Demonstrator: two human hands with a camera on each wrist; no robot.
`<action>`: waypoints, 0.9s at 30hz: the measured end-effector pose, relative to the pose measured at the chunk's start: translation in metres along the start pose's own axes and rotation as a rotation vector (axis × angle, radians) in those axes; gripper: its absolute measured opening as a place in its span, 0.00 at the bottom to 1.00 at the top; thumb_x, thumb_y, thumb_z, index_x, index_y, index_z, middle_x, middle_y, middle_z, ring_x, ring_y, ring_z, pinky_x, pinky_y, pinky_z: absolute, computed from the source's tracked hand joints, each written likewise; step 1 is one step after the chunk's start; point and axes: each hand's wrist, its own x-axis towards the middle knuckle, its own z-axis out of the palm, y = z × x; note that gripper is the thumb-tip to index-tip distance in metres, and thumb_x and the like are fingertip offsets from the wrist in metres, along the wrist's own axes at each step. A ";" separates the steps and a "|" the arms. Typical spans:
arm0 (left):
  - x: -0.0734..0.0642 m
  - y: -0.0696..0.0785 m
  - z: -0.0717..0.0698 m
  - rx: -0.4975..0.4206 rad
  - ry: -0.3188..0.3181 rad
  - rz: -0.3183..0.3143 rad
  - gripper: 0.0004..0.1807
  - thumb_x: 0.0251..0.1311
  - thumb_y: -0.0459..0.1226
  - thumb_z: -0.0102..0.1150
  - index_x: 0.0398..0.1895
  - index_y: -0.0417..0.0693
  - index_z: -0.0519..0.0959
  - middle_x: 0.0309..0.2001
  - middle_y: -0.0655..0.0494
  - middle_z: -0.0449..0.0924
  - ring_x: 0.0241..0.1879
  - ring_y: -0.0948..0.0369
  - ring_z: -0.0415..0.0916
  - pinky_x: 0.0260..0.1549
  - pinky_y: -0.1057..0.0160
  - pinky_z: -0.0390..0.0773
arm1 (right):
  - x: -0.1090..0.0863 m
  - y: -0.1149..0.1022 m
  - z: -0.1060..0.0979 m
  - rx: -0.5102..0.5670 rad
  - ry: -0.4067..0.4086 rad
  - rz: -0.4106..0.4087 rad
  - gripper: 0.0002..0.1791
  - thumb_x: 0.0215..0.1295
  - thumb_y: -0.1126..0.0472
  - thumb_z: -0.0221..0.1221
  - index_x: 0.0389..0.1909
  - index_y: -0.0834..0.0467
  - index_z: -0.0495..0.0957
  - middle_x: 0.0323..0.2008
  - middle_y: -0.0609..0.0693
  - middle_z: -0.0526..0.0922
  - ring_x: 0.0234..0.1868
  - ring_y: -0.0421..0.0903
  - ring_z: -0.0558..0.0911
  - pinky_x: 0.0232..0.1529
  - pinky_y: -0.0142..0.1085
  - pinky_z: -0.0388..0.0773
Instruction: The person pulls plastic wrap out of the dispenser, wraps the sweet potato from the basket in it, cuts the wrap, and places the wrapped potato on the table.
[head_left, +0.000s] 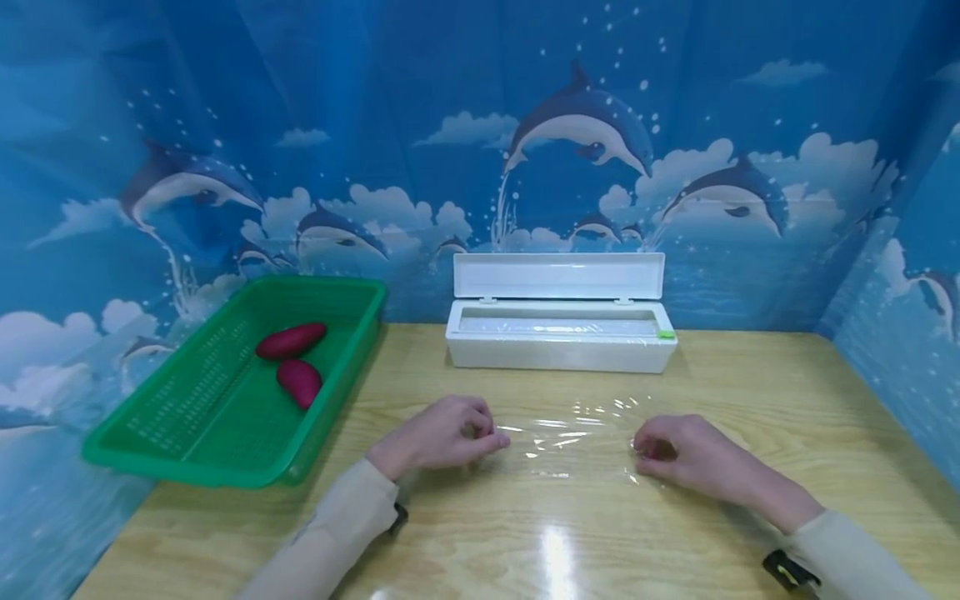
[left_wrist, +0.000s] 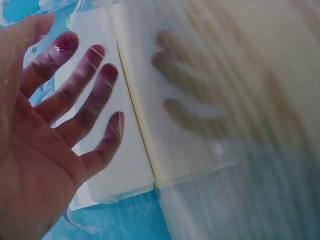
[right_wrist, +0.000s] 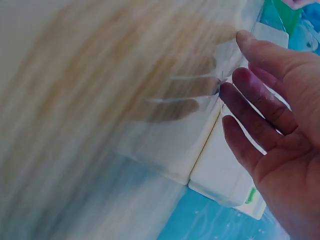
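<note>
Directly between left grip (head_left: 444, 437) and right grip (head_left: 693, 454), film (head_left: 564, 437).

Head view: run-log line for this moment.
left hand: holds clear cling film | right hand: holds film's opposite side | white film dispenser: lid open | two red sweet potatoes: in green basket

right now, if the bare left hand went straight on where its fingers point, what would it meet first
Probably the clear, shiny plastic film spread between the left hand and the bare right hand, though depth is unclear.
</note>
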 end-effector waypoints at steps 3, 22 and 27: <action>-0.002 -0.003 -0.002 -0.083 0.033 -0.028 0.22 0.71 0.56 0.57 0.23 0.57 0.87 0.39 0.68 0.82 0.41 0.69 0.77 0.45 0.65 0.80 | 0.001 -0.001 -0.001 -0.052 -0.024 -0.014 0.10 0.57 0.58 0.73 0.39 0.52 0.85 0.32 0.37 0.85 0.33 0.27 0.78 0.34 0.29 0.81; -0.028 -0.007 -0.022 -0.413 0.223 -0.174 0.11 0.69 0.47 0.63 0.41 0.52 0.88 0.43 0.63 0.86 0.50 0.60 0.82 0.58 0.49 0.79 | -0.003 0.004 -0.005 -0.244 -0.031 -0.116 0.10 0.56 0.53 0.73 0.40 0.46 0.88 0.37 0.35 0.80 0.38 0.32 0.73 0.36 0.30 0.75; -0.036 -0.006 -0.031 -0.332 0.289 -0.242 0.12 0.69 0.48 0.62 0.43 0.53 0.87 0.41 0.65 0.87 0.48 0.60 0.81 0.54 0.51 0.81 | -0.002 0.003 -0.005 -0.257 -0.043 -0.128 0.10 0.57 0.51 0.73 0.40 0.45 0.88 0.37 0.34 0.80 0.38 0.32 0.74 0.36 0.31 0.76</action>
